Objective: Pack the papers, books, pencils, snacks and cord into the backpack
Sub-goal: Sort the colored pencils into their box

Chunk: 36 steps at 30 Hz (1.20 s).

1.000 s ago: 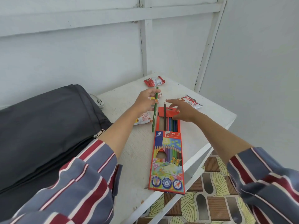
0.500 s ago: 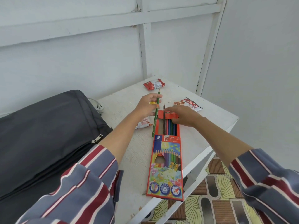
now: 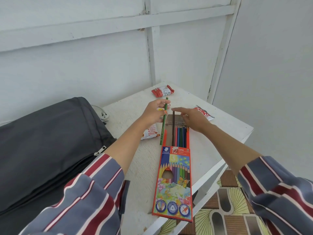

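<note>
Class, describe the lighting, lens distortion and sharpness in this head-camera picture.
Head view: soft, even light, faint shadows on the white table; the wide lens slants the white wall battens; print on the orange cardboard pencil box is sharp; striped sleeves at the bottom corners look stretched.

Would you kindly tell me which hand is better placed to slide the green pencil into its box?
The left hand: it grips the green pencil beside the open end of the pencil box, while the right hand lies open over the flap.

Blue-grey sleeves (image 3: 94, 192), maroon stripes, perhaps pink edging
</note>
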### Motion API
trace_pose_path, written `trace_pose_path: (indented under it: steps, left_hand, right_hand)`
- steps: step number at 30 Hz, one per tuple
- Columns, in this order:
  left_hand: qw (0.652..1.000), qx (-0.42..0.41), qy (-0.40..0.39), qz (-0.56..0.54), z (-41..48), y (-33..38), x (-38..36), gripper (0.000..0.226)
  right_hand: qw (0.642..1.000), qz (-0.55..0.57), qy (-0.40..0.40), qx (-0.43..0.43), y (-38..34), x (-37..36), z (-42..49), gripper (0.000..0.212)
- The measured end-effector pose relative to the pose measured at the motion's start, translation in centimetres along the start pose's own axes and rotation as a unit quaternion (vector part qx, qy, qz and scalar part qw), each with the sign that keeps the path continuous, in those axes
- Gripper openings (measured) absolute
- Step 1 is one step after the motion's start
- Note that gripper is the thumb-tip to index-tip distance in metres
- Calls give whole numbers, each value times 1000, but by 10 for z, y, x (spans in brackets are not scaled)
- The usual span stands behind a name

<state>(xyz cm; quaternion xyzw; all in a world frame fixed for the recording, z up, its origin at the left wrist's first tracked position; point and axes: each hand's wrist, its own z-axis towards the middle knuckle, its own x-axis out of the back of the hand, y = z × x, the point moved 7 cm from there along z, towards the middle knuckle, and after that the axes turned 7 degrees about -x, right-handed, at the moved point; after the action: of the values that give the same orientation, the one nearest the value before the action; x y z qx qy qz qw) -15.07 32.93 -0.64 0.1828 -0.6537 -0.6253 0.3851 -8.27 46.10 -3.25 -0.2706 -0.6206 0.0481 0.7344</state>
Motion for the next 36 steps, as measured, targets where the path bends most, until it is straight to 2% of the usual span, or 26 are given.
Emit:
trace_pose_path:
  steps: [8, 16, 22, 27, 36]
  left_hand:
    - [1000, 5, -5, -5, 7, -2, -1, 38]
    - [1000, -1, -16, -5, 11, -6, 0, 38]
    - [1000, -4, -20, 4, 13, -3, 0, 38]
    - [1000, -6, -27, 8, 12, -3, -3, 38]
    - [1000, -23, -19, -4, 12, 3, -3, 38]
  right_hand:
    - [996, -70, -52, -18, 10, -16, 12, 42]
    - [994, 15, -99, -39, 7, -17, 10, 34]
    - [994, 19, -90, -54, 1, -15, 5, 33]
    - [996, -22, -61, -64, -4, -15, 0, 38]
    - [994, 1, -90, -70, -5, -15, -8, 45]
